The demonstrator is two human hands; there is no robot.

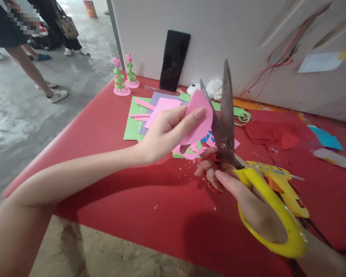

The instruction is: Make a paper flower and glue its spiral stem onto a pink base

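My left hand (170, 132) pinches a piece of pink paper (197, 125) between thumb and fingers, raised above the table. The paper's right edge is rounded, and a pink curled strip (193, 154) hangs beneath it. In my right hand (233, 184) is a pair of scissors (272, 207) with yellow handles, my fingers passing through the loops. Its metal blades are spread and point upward, with one blade close against the rounded paper edge. Under my hands lie pink, green and purple paper sheets (131, 129) with small scraps about them.
A yellow glue gun (291, 192) lies right of the scissors. Two paper flower stands (121, 84) are at the far left corner of the red table (118, 204). A black phone (174, 59) leans on the wall. People stand on the floor at upper left.
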